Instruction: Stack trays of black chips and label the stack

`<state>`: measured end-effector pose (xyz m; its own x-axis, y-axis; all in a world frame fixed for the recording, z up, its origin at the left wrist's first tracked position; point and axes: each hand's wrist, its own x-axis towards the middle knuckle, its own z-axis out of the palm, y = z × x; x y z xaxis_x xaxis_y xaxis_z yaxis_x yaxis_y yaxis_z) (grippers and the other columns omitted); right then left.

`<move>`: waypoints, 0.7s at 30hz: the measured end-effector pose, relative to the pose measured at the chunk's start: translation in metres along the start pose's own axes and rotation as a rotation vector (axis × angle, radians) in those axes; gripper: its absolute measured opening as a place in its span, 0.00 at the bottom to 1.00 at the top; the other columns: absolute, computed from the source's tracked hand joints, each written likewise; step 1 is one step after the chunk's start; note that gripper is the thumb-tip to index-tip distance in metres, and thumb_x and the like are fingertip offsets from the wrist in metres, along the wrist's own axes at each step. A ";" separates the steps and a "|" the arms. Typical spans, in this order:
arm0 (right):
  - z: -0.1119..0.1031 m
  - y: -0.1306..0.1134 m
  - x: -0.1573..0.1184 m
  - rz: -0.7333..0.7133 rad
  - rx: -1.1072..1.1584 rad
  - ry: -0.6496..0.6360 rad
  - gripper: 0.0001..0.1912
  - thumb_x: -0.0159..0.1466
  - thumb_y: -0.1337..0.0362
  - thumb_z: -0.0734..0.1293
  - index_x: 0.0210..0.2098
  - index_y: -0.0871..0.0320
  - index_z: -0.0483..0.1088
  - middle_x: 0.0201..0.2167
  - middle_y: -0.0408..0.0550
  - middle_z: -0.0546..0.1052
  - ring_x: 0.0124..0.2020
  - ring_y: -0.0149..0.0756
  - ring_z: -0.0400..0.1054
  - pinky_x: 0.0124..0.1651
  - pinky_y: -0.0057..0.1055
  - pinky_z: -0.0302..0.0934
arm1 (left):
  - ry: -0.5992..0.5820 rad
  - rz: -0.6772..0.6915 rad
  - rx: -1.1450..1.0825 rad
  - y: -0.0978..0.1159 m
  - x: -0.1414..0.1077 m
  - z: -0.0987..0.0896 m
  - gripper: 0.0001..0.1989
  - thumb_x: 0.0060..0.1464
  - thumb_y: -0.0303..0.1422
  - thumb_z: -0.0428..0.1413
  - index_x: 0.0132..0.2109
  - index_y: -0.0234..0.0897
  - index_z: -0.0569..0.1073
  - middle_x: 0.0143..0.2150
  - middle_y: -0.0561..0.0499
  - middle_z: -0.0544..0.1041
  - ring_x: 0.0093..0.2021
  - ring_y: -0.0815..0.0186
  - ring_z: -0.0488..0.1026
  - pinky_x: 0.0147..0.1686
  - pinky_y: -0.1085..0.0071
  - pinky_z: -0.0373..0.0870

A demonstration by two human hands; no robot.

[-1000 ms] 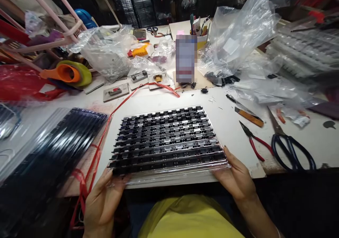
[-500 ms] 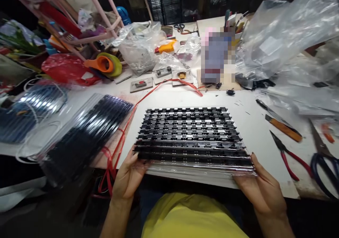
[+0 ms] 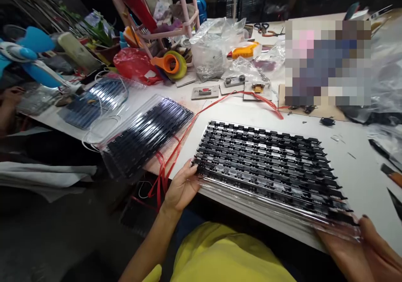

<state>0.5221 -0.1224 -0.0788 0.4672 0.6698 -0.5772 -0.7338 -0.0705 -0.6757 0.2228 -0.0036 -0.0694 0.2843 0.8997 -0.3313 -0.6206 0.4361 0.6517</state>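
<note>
A clear plastic tray (image 3: 251, 192) filled with rows of small black parts lies between my two hands at the table's front edge. My left hand (image 3: 183, 185) grips its near left corner, thumb on top and fingers underneath. At the near right corner my right hand (image 3: 364, 248) holds the tray too, with its fingers partly hidden below. Left of it, a stack of similar trays (image 3: 147, 135) with dark contents sits at the table edge. A red plastic ribbon (image 3: 185, 133) runs between the stack and the held tray.
Behind are an orange tape dispenser (image 3: 171, 64), a red bag (image 3: 135, 64), clear plastic bags (image 3: 210, 52) and small metal fixtures (image 3: 205, 92). A blue fan (image 3: 40, 60) stands at far left, near another person's hand (image 3: 12, 98). An orange cutter (image 3: 392, 174) lies at right.
The view has turned left, bringing in the fan and the other person's hand. Both my hands keep hold of the tray, which now sits at a slant with its right end nearer me.
</note>
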 end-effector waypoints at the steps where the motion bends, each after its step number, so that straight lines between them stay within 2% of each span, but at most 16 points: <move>1: -0.003 0.000 0.000 0.000 -0.014 -0.007 0.17 0.64 0.60 0.60 0.51 0.46 0.70 0.55 0.43 0.70 0.59 0.45 0.60 0.63 0.52 0.54 | -0.013 -0.017 0.005 0.001 -0.001 -0.001 0.20 0.58 0.24 0.51 0.58 0.38 0.64 0.45 0.48 0.78 0.42 0.63 0.76 0.50 0.61 0.69; 6: -0.005 0.000 -0.001 -0.002 -0.047 0.014 0.18 0.64 0.60 0.59 0.53 0.47 0.69 0.58 0.43 0.68 0.59 0.45 0.60 0.62 0.52 0.54 | -0.043 -0.057 0.022 0.002 -0.003 -0.003 0.17 0.60 0.28 0.50 0.57 0.41 0.66 0.48 0.48 0.77 0.44 0.59 0.76 0.48 0.56 0.71; 14: 0.004 0.004 0.002 -0.038 0.010 -0.015 0.15 0.64 0.55 0.63 0.48 0.47 0.72 0.53 0.45 0.73 0.58 0.45 0.62 0.58 0.51 0.59 | 0.028 -0.032 -0.006 -0.002 0.001 0.002 0.16 0.60 0.28 0.51 0.54 0.39 0.69 0.46 0.48 0.78 0.47 0.60 0.75 0.51 0.57 0.70; 21: 0.004 0.006 0.004 -0.013 0.129 -0.152 0.14 0.62 0.55 0.66 0.46 0.51 0.74 0.49 0.48 0.75 0.55 0.44 0.65 0.58 0.51 0.59 | 0.110 -0.044 -0.024 -0.001 0.001 0.005 0.17 0.60 0.26 0.50 0.55 0.41 0.70 0.46 0.47 0.79 0.46 0.59 0.76 0.48 0.58 0.73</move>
<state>0.5178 -0.1177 -0.0830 0.4045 0.7747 -0.4860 -0.7899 0.0282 -0.6126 0.2271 -0.0033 -0.0666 0.2305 0.8716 -0.4326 -0.6273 0.4730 0.6187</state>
